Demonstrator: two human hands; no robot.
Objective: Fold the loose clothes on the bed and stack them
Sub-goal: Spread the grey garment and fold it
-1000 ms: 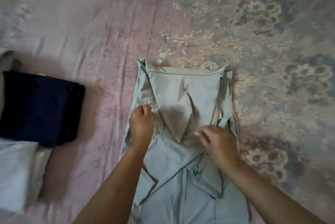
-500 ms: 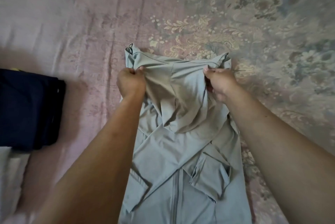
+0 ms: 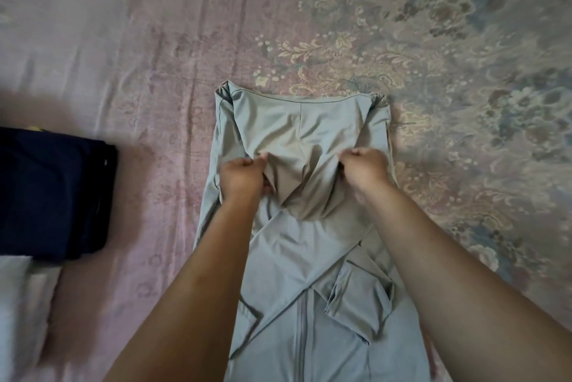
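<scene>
A pale grey-blue zip jacket [image 3: 297, 261] lies lengthwise on the bed, its hood folded down over the chest and its sleeves crossed over the front. My left hand [image 3: 243, 177] grips the hood fabric on its left side. My right hand [image 3: 362, 171] grips the fabric on the right side. Both fists are curled round cloth, and the hood bunches between them. The zip runs down toward the bottom edge of the view.
A folded dark navy garment [image 3: 52, 193] lies on the left. Below it is a white pillow or cloth [image 3: 18, 304]. The pink floral bedsheet [image 3: 433, 56] spreads out beyond and to the right.
Both hands went up to the jacket's top edge, took hold of the hood and have pulled it back down toward me over the chest.
</scene>
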